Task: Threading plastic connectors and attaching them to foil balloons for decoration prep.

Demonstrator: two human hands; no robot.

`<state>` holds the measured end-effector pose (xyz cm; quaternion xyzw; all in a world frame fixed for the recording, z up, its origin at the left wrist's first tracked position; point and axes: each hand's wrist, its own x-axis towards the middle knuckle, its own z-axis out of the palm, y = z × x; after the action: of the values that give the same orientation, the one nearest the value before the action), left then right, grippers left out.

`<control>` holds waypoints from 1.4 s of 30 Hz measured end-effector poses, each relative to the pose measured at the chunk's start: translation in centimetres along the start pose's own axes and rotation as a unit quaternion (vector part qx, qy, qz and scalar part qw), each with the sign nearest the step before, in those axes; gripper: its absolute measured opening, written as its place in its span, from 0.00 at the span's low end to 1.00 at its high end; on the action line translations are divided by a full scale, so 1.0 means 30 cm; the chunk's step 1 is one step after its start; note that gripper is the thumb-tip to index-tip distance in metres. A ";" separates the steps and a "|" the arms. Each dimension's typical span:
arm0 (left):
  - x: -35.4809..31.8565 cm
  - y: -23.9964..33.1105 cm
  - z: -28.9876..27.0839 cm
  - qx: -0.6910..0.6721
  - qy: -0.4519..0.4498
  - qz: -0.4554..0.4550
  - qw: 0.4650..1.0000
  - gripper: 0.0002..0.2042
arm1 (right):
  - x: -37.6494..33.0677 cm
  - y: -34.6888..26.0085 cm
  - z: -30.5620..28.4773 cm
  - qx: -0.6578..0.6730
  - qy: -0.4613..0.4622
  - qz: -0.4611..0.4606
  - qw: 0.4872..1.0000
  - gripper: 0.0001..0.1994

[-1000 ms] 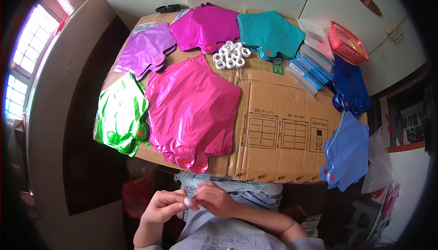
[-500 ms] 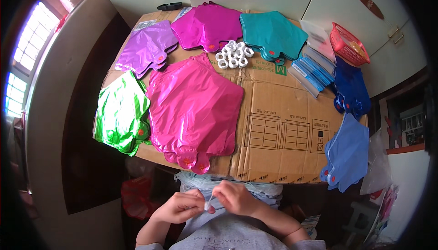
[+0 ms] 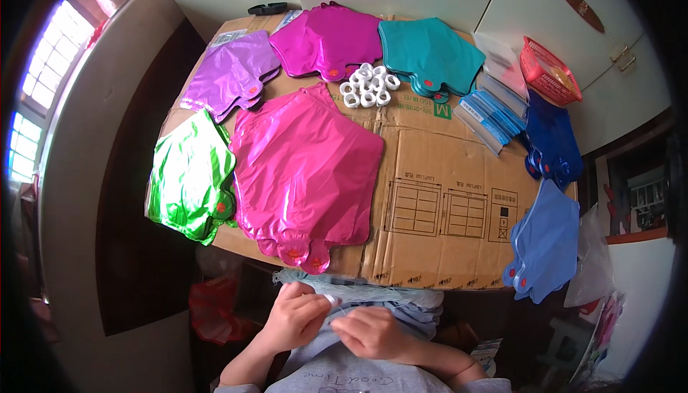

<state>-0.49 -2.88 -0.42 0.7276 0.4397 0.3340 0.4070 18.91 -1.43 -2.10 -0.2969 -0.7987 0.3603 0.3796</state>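
Head view: left hand [image 3: 297,318] and right hand [image 3: 373,332], below the cardboard's [image 3: 444,199] near edge, pinch a small white ribbon spool [image 3: 330,298] and its thread; light, slippery, best gripped by its rim.

A small white ring-shaped roll [image 3: 330,298] sits pinched at the fingertips of the left hand [image 3: 297,318], close to the person's chest, below the near edge of the cardboard-covered table. A thin pale strand [image 3: 342,311] runs from it rightward to the right hand [image 3: 373,332], whose fingers close on its other end. The strand looks short and lightly slack. The roll is mostly hidden by the fingers, so its tilt cannot be told.
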 end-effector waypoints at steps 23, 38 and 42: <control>0.048 -0.026 0.084 -0.119 0.095 0.009 0.988 0.18 | 0.037 0.052 -0.002 -0.104 0.092 0.022 0.990 0.05; 0.041 -0.006 0.062 -0.141 -0.027 -0.142 0.980 0.05 | 0.055 0.083 -0.068 0.022 0.079 0.029 0.996 0.09; 0.034 -0.033 0.074 -0.341 -0.037 -0.164 0.925 0.07 | 0.064 0.087 -0.082 0.027 0.090 -0.020 0.995 0.10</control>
<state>1.42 -2.34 -2.17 0.4742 0.3972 0.3650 0.6958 20.43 2.33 -2.33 -0.3017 -0.7572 0.3462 0.4645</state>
